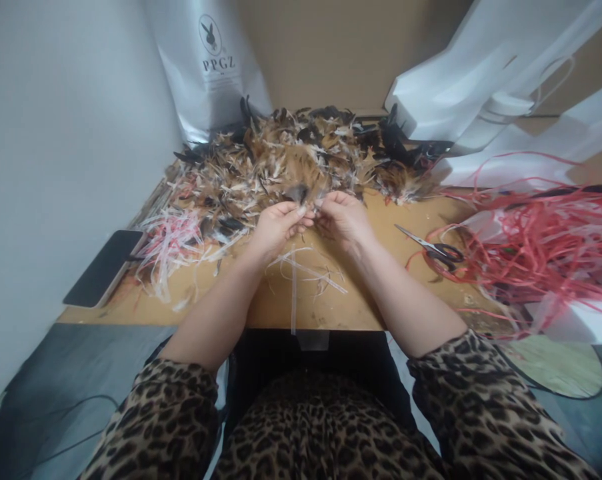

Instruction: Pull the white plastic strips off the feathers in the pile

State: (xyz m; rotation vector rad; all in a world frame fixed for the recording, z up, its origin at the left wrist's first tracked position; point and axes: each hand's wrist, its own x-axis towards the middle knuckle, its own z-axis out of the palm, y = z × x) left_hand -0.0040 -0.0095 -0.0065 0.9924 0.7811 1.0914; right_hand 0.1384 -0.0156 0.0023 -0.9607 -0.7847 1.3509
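My left hand [282, 225] and my right hand [341, 217] meet at the near edge of a large heap of brown, black and white feathers [261, 160]. Between the fingertips stands a small bunch of brown feathers [303, 175] with a dark tuft low in it. The left thumb and fingers pinch its base. My right hand is closed in a pinch right beside it; what lies in those fingertips is too small to make out. Below the hands, thin white ribbon strips [294, 287] lie on the wooden table [241, 303].
Black-handled scissors [438, 252] lie right of my hands, near a tangled pile of red and white ribbons [541, 247]. At left are pink and white strips [173, 240] and a phone [103, 268]. A printed white bag [213, 73] stands behind; white plastic [451, 87] hangs at right.
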